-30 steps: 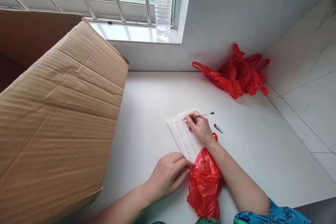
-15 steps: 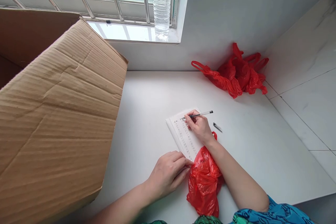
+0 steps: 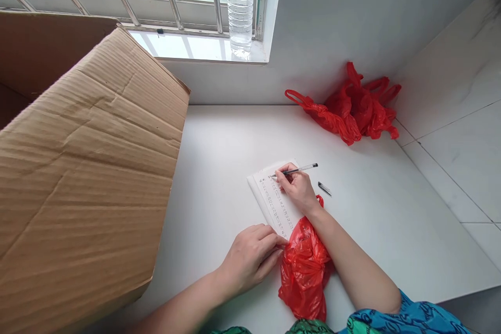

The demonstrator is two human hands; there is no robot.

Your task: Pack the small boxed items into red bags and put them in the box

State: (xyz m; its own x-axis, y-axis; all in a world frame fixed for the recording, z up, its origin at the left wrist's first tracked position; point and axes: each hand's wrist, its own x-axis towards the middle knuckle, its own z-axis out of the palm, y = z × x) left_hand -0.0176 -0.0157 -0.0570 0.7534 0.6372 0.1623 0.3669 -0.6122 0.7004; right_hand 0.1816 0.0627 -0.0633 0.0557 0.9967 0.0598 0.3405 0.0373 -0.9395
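Though dark, handwriting (image 3: 273, 203) illegibly small

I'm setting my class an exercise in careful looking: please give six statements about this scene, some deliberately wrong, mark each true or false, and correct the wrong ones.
1. The right hand holds a pen with its tip at the written page. True.
2. A red bag lies between the left hand and the right forearm. True.
3. The pen is in the left hand's grip. False: the right hand holds it.
4. The pen cap lies loose on the white surface. True.
5. The clear bottle lies on its side. False: the bottle stands upright on the windowsill.
6. The cardboard box is right of the page. False: the box is left of it.
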